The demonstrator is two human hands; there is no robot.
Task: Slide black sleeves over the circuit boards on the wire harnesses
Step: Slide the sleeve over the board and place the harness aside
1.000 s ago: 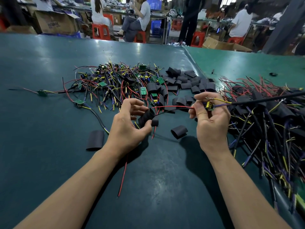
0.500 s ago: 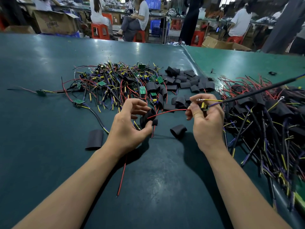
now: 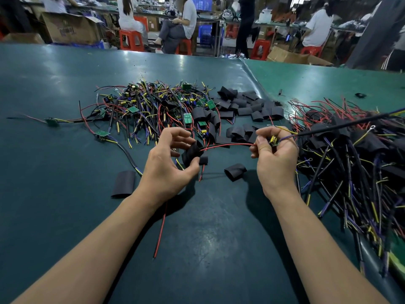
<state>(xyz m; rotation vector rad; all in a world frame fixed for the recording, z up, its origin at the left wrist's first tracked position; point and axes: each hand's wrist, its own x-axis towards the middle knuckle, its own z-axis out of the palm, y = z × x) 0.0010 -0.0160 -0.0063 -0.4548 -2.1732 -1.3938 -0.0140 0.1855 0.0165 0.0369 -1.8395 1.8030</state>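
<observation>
Your hands, sleeve and board
Your left hand point(image 3: 166, 165) pinches a black sleeve point(image 3: 191, 153); your right hand point(image 3: 275, 163) pinches the circuit board point(image 3: 273, 141), closer to the sleeve than before; box point(image 3: 70, 29) lettering unreadable.

black sleeve point(image 3: 191, 153), red wire point(image 3: 228, 146), green boards point(image 3: 187, 118), teal table point(image 3: 65, 172), red stools point(image 3: 131, 39).

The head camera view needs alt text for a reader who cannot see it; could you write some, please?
Over a green table, the left hand grips a black sleeve threaded on red and black wires, while the right hand pinches the small circuit board. Bare harnesses and loose sleeves lie behind; sleeved harnesses are piled right.
</observation>
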